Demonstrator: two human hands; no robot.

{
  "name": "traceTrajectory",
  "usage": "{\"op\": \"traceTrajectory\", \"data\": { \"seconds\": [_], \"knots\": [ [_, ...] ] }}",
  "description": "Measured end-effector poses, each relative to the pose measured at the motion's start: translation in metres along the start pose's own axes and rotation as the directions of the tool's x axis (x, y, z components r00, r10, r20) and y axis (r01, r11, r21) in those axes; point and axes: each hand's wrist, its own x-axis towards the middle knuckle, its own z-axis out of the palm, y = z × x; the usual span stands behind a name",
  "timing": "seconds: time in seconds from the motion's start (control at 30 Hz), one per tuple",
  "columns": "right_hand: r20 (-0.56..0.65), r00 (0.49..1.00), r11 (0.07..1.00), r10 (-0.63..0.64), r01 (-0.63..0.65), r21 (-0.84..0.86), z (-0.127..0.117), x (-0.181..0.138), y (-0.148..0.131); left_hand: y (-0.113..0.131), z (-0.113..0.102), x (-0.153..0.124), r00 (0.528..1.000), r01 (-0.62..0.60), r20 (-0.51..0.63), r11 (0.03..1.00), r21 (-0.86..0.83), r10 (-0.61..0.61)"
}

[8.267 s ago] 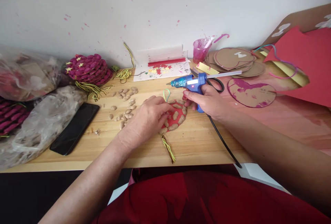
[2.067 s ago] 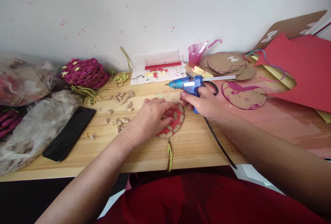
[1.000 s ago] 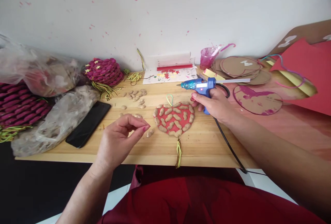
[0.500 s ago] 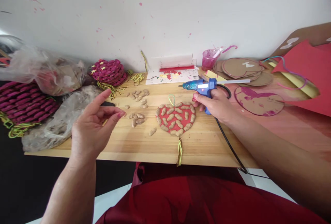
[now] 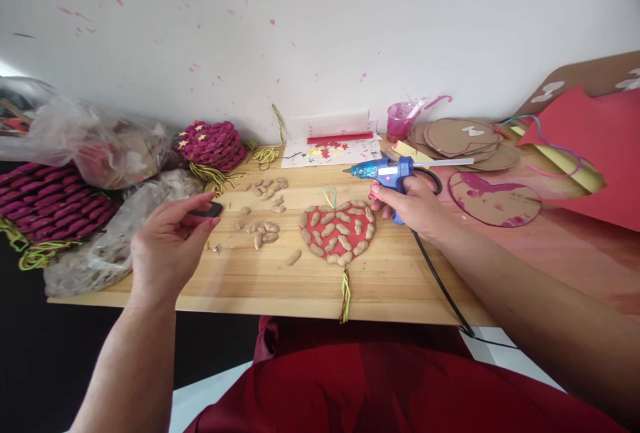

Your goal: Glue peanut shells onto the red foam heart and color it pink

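Note:
My right hand point(image 5: 407, 206) is wrapped round the grip of a blue glue gun point(image 5: 393, 173), its nozzle pointing left and a white glue stick point(image 5: 450, 162) sticking out behind. Just left of and below it lies a red heart-shaped piece point(image 5: 317, 225), covered with rows of peanuts, with a green loop point(image 5: 330, 196) on top and a yellow-green tassel point(image 5: 346, 296) below. My left hand point(image 5: 167, 243) hovers over the left of the table, thumb and forefinger apart, nothing visible between them. Loose peanuts point(image 5: 270, 237) lie in small groups between that hand and the heart.
A small dark object point(image 5: 213, 209) lies behind my left fingertips. Purple braided pieces point(image 5: 213, 144) and plastic bags point(image 5: 105, 146) crowd the left. At the back are star cutouts on white paper point(image 5: 295, 156) and a stained cup point(image 5: 399, 123). Cardboard hearts point(image 5: 457, 136) and red sheets point(image 5: 595, 153) occupy the right.
My left hand has drawn slightly left, and its thumb and fingertips have parted. The glue gun stays in my right hand, almost unmoved; the view has shifted a little.

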Motion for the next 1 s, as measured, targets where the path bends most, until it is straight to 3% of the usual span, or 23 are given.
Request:
{"op": "traceTrajectory", "data": {
  "seconds": [0.17,0.3,0.43,0.5,0.57,0.87,1.0],
  "knots": [
    [0.005,1.0,1.0,-0.015,0.015,0.017,0.0,0.001,0.0,0.01,0.005,-0.002,0.986,0.155,-0.038,0.982,-0.104,-0.16],
    [0.0,1.0,1.0,-0.004,0.004,0.01,0.0,0.0,-0.001,0.007,0.005,-0.003,0.991,0.128,-0.036,0.99,0.066,-0.126],
    [-0.003,1.0,1.0,0.017,-0.017,-0.003,0.0,-0.001,-0.003,0.004,0.005,-0.005,0.994,-0.054,-0.068,0.94,0.336,0.081],
    [0.007,1.0,1.0,0.009,-0.008,-0.014,0.0,-0.001,-0.003,0.003,0.006,-0.006,0.967,-0.201,-0.076,0.915,0.35,0.242],
    [0.013,1.0,1.0,-0.01,0.011,-0.023,0.0,0.0,-0.001,0.002,0.007,-0.006,0.947,-0.281,-0.061,0.906,0.318,0.315],
    [0.002,0.999,0.999,-0.039,0.039,0.005,0.0,0.002,0.003,0.009,0.013,-0.014,0.989,-0.146,0.011,0.943,0.297,0.15],
    [0.007,0.999,0.999,-0.048,0.048,0.011,0.0,0.002,0.004,0.011,0.018,-0.016,0.981,-0.19,0.02,0.938,0.29,0.193]
  ]
}}
